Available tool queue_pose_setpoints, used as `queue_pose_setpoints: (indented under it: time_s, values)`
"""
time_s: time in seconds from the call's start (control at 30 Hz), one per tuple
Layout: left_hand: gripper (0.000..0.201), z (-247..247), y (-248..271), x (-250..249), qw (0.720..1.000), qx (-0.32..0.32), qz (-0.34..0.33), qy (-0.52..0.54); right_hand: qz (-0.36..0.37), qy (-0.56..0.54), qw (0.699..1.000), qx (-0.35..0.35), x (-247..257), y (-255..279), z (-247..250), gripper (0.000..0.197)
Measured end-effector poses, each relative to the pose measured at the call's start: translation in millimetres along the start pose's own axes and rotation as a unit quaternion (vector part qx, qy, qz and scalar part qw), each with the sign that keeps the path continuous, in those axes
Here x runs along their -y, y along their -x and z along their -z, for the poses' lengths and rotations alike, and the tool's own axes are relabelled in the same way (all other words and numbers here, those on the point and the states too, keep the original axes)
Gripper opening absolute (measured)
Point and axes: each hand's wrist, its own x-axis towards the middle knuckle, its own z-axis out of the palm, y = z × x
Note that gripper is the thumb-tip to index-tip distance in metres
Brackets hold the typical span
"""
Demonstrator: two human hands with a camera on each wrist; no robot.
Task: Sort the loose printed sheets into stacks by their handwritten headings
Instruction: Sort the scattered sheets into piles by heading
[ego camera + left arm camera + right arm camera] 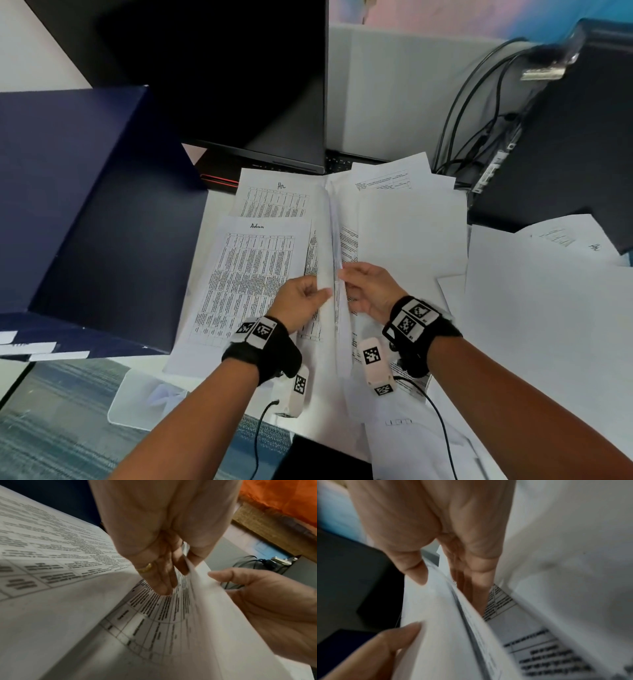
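Sheets in hand: a raised sheaf of printed sheets [334, 260] stands on edge at the centre of the desk, seen edge-on from the head view, its top leaning toward 12 o'clock.
Left hand: left hand [298, 303] pinches the sheaf's left face, thumb on the outside, fingers [159, 577] curled onto the printed table inside; a gold ring [145, 567] sits on one finger.
Right hand: right hand [370, 289] grips the right face at 3 o'clock of the left hand, thumb pressed against the paper, fingers [476, 582] tucked between pages.
Admin stack: sheet headed "Admin" [246, 284] lies flat at 9 o'clock of the hands.
Hr stack: sheet headed "Hr" [274, 200] lies at 11 o'clock, partly under the Admin sheet.
Loose sheets: blank-side-up pages [541, 325] spread from 1 to 4 o'clock.
Surroundings: dark blue box [78, 212] at 9 o'clock; black monitor [222, 78] at 12 o'clock; cables [479, 113] at 1 o'clock.
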Motion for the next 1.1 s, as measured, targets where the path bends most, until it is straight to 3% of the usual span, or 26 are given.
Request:
queue_pose_setpoints:
  time_s: [0.13, 0.23, 0.33, 0.4, 0.47, 0.57, 0.63, 0.67, 0.73, 0.77, 0.83, 0.9, 1.0, 1.1]
  values:
    - [0.039, 11, 3, -6, 0.990, -0.137, 0.017, -0.009, 0.014, 0.104, 0.989, -0.100, -3, -13, 7, 0.019]
    - [0.029, 29, 9, -6, 0.981, -0.193, 0.027, 0.010, 0.000, 0.152, 0.977, -0.150, -9, -24, 21, 0.029]
    - [0.020, 38, 10, -2, 0.973, -0.222, 0.049, 0.029, -0.010, 0.159, 0.975, -0.157, -16, -31, 30, 0.026]
    - [0.018, 35, 13, -4, 0.977, -0.200, 0.035, 0.064, -0.016, 0.143, 0.979, -0.144, -15, -33, 30, 0.028]
    - [0.017, 25, 17, -9, 0.991, -0.106, 0.018, 0.085, -0.015, 0.100, 0.986, -0.133, -13, -33, 27, 0.028]
    - [0.047, 15, 16, -6, 0.997, 0.019, -0.012, -0.075, -0.041, -0.040, 0.993, -0.100, -7, -26, 22, 0.062]
    - [0.054, 15, 9, 1, 0.969, 0.000, -0.011, -0.245, -0.054, -0.051, 0.994, -0.077, 0, -22, 24, 0.076]
    - [0.059, 16, 6, 6, 0.945, -0.023, 0.011, -0.326, -0.060, -0.041, 0.995, -0.070, 1, -20, 26, 0.074]
    - [0.076, 18, 2, 14, 0.903, -0.061, 0.070, -0.419, -0.065, 0.008, 0.996, -0.064, 3, -14, 26, 0.048]
    - [0.080, 19, 0, 18, 0.896, -0.075, 0.090, -0.427, -0.063, 0.050, 0.994, -0.066, 3, -13, 24, 0.033]
    - [0.080, 19, -2, 20, 0.889, -0.084, 0.106, -0.438, -0.052, 0.151, 0.983, -0.095, -3, -18, 25, 0.021]
    - [0.069, 20, -6, 17, 0.882, -0.077, 0.107, -0.452, -0.037, 0.220, 0.967, -0.121, -9, -25, 25, 0.024]
    - [0.045, 28, -10, 4, 0.910, -0.101, 0.053, -0.397, -0.006, 0.250, 0.956, -0.157, -10, -31, 23, 0.026]
    - [0.066, 42, -11, -6, 0.918, -0.128, -0.037, -0.375, 0.020, 0.249, 0.948, -0.196, -3, -36, 27, 0.024]
